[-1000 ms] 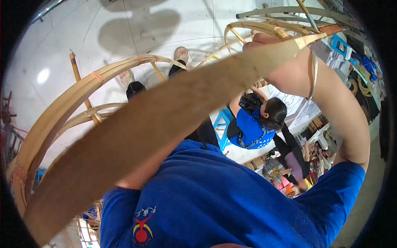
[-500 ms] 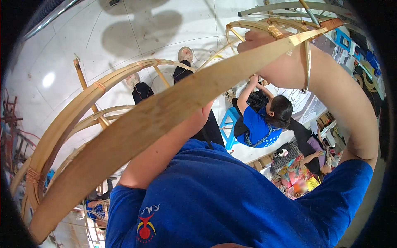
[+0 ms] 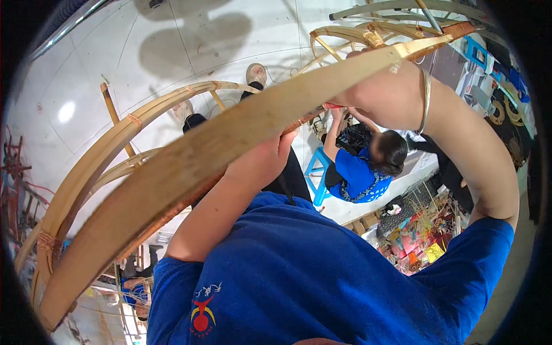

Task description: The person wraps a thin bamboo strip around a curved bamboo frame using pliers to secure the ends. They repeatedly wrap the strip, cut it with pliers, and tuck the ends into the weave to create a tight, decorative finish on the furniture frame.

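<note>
A broad, pale bamboo strip (image 3: 230,126) slants across the view from lower left to upper right, part of a curved bamboo frame. Brown wrapping (image 3: 155,221) shows along its lower edge. My left hand (image 3: 267,158) is closed at that edge near the middle, its thumb showing and its other fingers hidden behind the strip. Farther right, my right hand (image 3: 385,95) is curled behind the strip, a bracelet on its wrist. Something small and red (image 3: 332,106) shows by its fingers; whatever it holds is hidden. Bent bamboo ribs (image 3: 109,141), tied with thread, arch at the left.
A person in a blue shirt (image 3: 362,169) sits on a blue stool (image 3: 316,172) just beyond my right arm. Colourful materials (image 3: 417,241) lie on the floor at the right. More bent bamboo (image 3: 397,8) spans the top right. White floor tiles (image 3: 115,46) stretch ahead.
The strip has tilted, baring its brown-wrapped lower edge. My right hand has moved down behind it, and the red thing has come into sight. My left hand is less covered.
</note>
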Tool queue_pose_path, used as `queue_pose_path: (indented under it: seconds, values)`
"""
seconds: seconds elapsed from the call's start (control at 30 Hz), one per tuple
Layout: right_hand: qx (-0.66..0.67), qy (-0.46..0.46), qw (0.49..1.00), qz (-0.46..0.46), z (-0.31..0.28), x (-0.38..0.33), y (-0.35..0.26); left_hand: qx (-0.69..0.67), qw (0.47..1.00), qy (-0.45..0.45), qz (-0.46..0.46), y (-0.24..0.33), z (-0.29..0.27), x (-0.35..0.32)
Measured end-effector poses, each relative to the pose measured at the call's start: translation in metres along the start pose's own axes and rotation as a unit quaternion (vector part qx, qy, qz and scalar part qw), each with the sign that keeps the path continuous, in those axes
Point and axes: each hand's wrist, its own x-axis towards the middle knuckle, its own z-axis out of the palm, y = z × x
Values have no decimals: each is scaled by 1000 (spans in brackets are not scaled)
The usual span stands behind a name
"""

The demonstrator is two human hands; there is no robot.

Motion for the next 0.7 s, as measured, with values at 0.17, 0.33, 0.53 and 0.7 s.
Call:
queue_pose_path:
  seconds: [0.17,0.33,0.53,0.7]
  values:
    - [65,134,983,110,26,-26,-30,-57,998,1,27,-1,-7,5]
    - [449,227,832,234,104,-47,-100,-130,990,-41,-45,6,-13,7]
    - [869,238,394,179,119,-1,-177,-375,878,-180,-236,-12,-21,20]
    - [912,258,272,166,116,30,-185,-447,776,-312,-317,-14,-35,44]
